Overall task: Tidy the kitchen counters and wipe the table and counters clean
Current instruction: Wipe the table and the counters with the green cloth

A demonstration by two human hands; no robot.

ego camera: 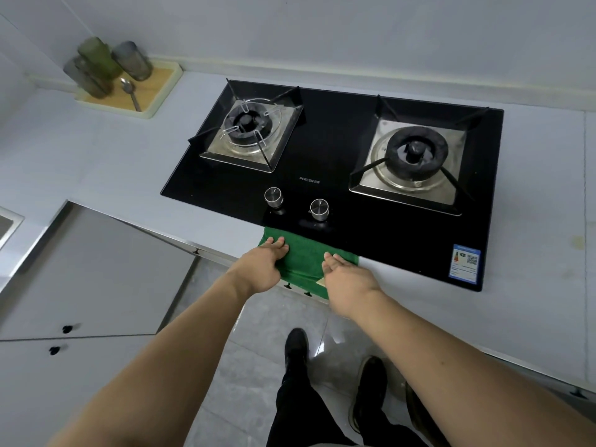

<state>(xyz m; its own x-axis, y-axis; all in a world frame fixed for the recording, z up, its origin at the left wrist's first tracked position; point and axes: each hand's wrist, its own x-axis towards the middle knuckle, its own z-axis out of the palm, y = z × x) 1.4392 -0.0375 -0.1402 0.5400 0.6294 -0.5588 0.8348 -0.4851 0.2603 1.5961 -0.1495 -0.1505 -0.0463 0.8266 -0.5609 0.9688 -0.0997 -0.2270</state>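
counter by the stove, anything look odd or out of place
Little stands out. The green cloth hangs partly over the counter edge below the stove knobs, with the left hand and right hand on it. A faint yellowish stain marks the counter right of the stove.

A pale desk (96,162) carries a black hob (335,146) set into it. A tray (161,88) sits well apart, beyond the hob's far left corner. A green cloth (304,256) lies at the hob's near edge, draping over the desk's front.
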